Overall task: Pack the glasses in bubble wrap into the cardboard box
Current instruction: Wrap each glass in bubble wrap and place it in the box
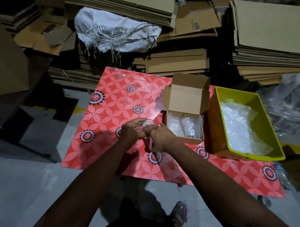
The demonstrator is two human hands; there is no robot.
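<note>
Both hands met over the red flowered counter (111, 97), just left of the cardboard box (185, 125). The left hand (132, 129) had its fingers curled round a clear glass (147, 123), holding it from the left side. Some bubble wrap showed white in the mouth of the glass. The right hand (160, 138) pressed up against the glass from the right, its fingers bent round it too. How tight either hand held was hard to tell, because the glass was mostly hidden between them.

The cardboard box sat open on the counter, with its lid flap standing up at the back. Inside it lay wrapped glasses (185, 126) in bubble wrap, side by side.

Just right of the box stood a yellow bin (260, 108). It held loose sheets of bubble wrap (239, 125).

Well behind the box were tall piles of flat cardboard (271, 33). A torn white sack (113, 31) hung over one pile, far left of the box and behind it. Near the bottom, below the box, a foot in a sandal (179, 213) stood on the grey floor.
</note>
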